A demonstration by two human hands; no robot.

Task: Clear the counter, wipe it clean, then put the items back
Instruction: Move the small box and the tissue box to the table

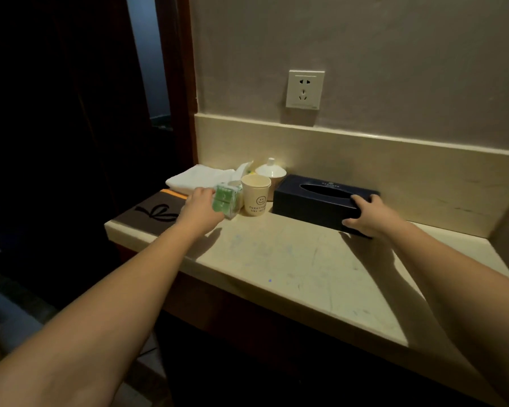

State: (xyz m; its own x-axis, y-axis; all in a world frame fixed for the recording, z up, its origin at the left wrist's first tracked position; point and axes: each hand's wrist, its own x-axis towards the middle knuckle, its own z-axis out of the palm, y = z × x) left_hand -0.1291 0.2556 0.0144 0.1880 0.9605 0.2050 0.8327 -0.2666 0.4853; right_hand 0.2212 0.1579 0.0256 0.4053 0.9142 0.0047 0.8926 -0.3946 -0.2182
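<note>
A pale stone counter [291, 259] runs along the wall. My left hand [199, 205] grips a small green-and-clear packet [225, 199] at the counter's left part. Right of the packet stands a paper cup with a smiley face [255, 198]. Behind the cup sits a white lidded jar [271, 171]. My right hand [370, 214] holds the right end of a dark tissue box [315, 198], thumb on its front side and fingers over the top. A folded white towel [199, 177] lies at the back left.
A brown mat with a black bow pattern [155, 211] covers the counter's left end. A wall socket [304, 89] is above the items. A dark doorway lies to the left. The counter's front part shows faint scratches and smudges.
</note>
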